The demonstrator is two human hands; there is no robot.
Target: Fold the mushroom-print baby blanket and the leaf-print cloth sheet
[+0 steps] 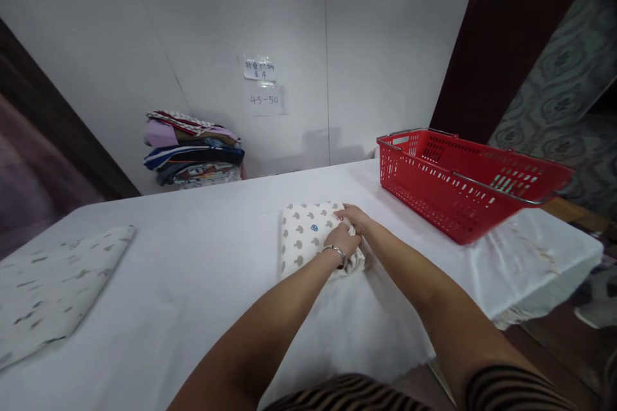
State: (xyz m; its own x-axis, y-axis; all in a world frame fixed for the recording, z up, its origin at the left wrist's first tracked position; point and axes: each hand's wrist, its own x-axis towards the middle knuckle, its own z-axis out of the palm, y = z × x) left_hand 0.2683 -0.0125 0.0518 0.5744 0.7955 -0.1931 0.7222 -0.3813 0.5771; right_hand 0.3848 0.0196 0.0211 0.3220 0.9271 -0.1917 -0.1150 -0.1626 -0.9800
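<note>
With the left hand curled around the bunched edge of the patterned cloth beneath it, and the right hand closed on its corner just beyond, an uneven pull could crease the flat part lying left of both.

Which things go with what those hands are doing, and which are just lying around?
Part of the job:
mushroom-print cloth
left hand and right hand, both on it

Probably just lying about, untouched:
red basket
stack of cloths by the wall
speckled cloth at far left
</note>
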